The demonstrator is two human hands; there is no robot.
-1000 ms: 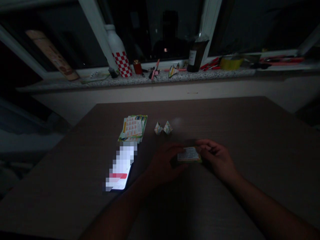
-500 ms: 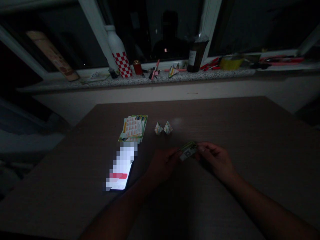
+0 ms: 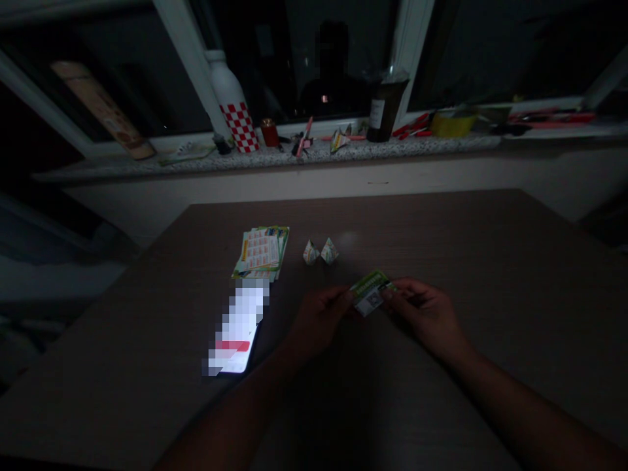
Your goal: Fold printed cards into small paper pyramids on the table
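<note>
Turned since a second ago: the folded leaflet (image 3: 367, 297), earlier showing a pale panel of text, now presents a green band and a white part with a QR code. Its long edge has also swung to a slant, right end farther from the wearer.

Position: near side of the desk (image 3: 466, 242), right of centre, between the two hands. Whether it touches the wood or is held just above, cannot tell.

Left hand (image 3: 318, 320): grasping the leaflet's left end, thumb on top, other fingers mostly in shadow. Right hand (image 3: 429, 314): grasping the right end, thumb laid over the printed face beside the QR code, fingers curled behind.

Beyond the left hand, two folded paper pieces, pointed at the top, stand side by side: left piece (image 3: 311, 253), right piece (image 3: 329, 252). Unmoved over the same second. Left of them, a loose stack of printed leaflets (image 3: 261, 252), edges uneven. Nearer the wearer, just below the stack, a smartphone (image 3: 240, 360) with its screen lit, much of it pixelated.

Light poor. Along the speckled windowsill (image 3: 289, 157): white bottle with red checks (image 3: 238, 111), small reddish jar (image 3: 269, 133), dark pouch with a pale label (image 3: 385, 111), yellow roll (image 3: 454, 124).
</note>
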